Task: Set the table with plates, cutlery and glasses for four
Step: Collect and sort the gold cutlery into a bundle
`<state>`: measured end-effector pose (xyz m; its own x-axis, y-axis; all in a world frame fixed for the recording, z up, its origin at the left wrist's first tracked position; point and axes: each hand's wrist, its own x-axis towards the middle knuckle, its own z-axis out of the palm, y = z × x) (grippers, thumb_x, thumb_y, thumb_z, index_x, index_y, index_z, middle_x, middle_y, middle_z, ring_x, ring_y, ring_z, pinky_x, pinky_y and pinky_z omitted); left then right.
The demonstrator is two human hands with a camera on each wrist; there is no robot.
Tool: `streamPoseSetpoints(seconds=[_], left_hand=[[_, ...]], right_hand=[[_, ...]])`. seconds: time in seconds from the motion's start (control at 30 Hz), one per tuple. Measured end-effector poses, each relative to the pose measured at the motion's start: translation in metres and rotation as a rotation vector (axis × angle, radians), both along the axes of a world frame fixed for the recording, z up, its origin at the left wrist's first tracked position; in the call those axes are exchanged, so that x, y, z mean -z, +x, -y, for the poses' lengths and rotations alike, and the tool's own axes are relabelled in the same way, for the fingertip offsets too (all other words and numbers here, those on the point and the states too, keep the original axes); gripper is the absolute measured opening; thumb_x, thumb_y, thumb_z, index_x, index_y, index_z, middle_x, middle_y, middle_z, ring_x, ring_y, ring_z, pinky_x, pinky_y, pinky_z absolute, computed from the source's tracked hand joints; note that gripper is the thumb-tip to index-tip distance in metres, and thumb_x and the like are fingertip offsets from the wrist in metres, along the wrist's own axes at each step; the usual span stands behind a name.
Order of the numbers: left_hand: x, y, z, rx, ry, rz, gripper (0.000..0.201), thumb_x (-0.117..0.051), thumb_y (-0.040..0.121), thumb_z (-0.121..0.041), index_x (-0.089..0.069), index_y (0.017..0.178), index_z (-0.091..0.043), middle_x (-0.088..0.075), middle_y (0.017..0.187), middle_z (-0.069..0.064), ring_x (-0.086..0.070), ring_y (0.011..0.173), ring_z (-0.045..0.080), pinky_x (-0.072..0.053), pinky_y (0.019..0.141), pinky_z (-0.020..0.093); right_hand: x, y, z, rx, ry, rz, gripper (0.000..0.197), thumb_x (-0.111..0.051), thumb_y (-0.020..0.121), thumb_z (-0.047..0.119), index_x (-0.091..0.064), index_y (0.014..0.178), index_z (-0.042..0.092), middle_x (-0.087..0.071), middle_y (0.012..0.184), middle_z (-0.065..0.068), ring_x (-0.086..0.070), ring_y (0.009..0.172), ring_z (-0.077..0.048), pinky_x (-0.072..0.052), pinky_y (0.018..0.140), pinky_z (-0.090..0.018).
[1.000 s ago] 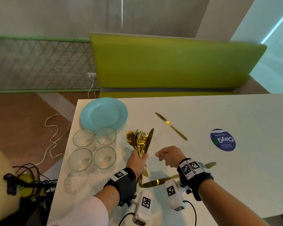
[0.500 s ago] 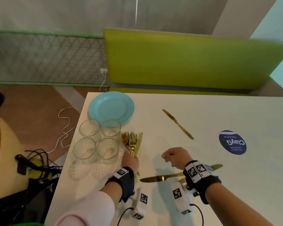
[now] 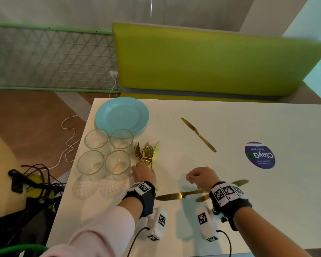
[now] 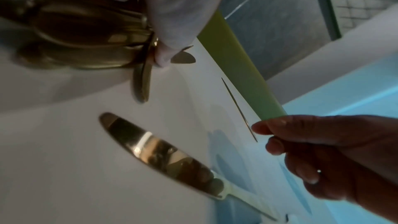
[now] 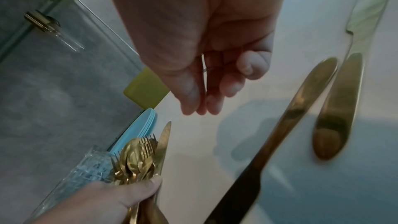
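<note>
**Left hand grips the cutlery bundle beside the glasses**

The left hand (image 3: 144, 175) is clamped around a bundle of gold cutlery (image 3: 146, 154), whose fork tines and knife tip point toward the far side, just right of four glasses (image 3: 107, 154) grouped at the tabletop's (image 3: 248, 210) left edge. A stack of light blue plates (image 3: 121, 115) sits just beyond the glasses. The right hand (image 3: 200, 178) hovers with fingers loosely curled, holding nothing. Beneath it lie two gold knives (image 3: 176, 196), near edge. A third knife (image 3: 198, 134) lies alone farther out, near a blue sticker (image 3: 259, 155).
</note>
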<state>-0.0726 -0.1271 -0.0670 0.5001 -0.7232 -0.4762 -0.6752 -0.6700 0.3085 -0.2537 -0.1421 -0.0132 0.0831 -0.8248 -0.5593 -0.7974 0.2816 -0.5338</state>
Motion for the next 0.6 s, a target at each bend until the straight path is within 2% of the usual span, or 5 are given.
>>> streamPoseSetpoints(seconds=[0.07, 0.2, 0.4, 0.53, 0.6], left_hand=[[-0.001, 0.0, 0.0, 0.122, -0.004, 0.116, 0.048, -0.032, 0.101, -0.032, -0.042, 0.129, 0.005, -0.047, 0.127, 0.015, -0.046, 0.119, 0.024, -0.036, 0.101, 0.03], [-0.005, -0.002, 0.005, 0.173, 0.054, 0.185, 0.056, -0.039, 0.099, -0.031, -0.027, 0.136, 0.009, -0.039, 0.136, 0.019, -0.041, 0.126, 0.024, -0.038, 0.102, 0.028], [-0.005, -0.003, 0.009, 0.318, 0.166, 0.3, 0.049, -0.033, 0.1, -0.034, -0.04, 0.131, 0.004, -0.047, 0.129, 0.014, -0.048, 0.116, 0.021, -0.04, 0.093, 0.027], [-0.007, -0.003, 0.01, 0.345, 0.213, 0.319, 0.054, -0.035, 0.099, -0.039, -0.042, 0.131, 0.004, -0.046, 0.129, 0.017, -0.047, 0.116, 0.023, -0.04, 0.094, 0.028], [-0.009, -0.003, 0.007, 0.338, 0.219, 0.349, 0.068, -0.034, 0.099, -0.042, -0.026, 0.139, 0.012, -0.037, 0.139, 0.024, -0.044, 0.123, 0.027, -0.039, 0.1, 0.031]], right_hand=[[0.001, -0.002, -0.002, -0.003, 0.002, -0.025, 0.01, -0.06, 0.089, 0.026, -0.067, 0.082, 0.022, -0.066, 0.085, 0.005, -0.057, 0.071, -0.008, -0.053, 0.08, -0.025], [0.003, -0.007, -0.006, -0.002, 0.021, -0.056, 0.009, -0.06, 0.089, 0.025, -0.068, 0.086, 0.02, -0.065, 0.085, 0.005, -0.057, 0.08, -0.01, -0.052, 0.083, -0.025], [0.008, -0.01, -0.012, -0.022, 0.045, -0.099, 0.013, -0.06, 0.089, 0.026, -0.069, 0.094, 0.018, -0.061, 0.082, 0.006, -0.056, 0.074, -0.009, -0.048, 0.073, -0.02], [0.008, -0.011, -0.015, -0.013, 0.064, -0.088, 0.013, -0.06, 0.089, 0.024, -0.069, 0.093, 0.015, -0.061, 0.082, 0.003, -0.054, 0.059, -0.004, -0.044, 0.047, -0.009], [0.009, -0.013, -0.016, -0.01, 0.058, -0.083, 0.009, -0.061, 0.088, 0.024, -0.069, 0.087, 0.018, -0.06, 0.076, 0.007, -0.057, 0.064, -0.006, -0.053, 0.059, -0.016]])
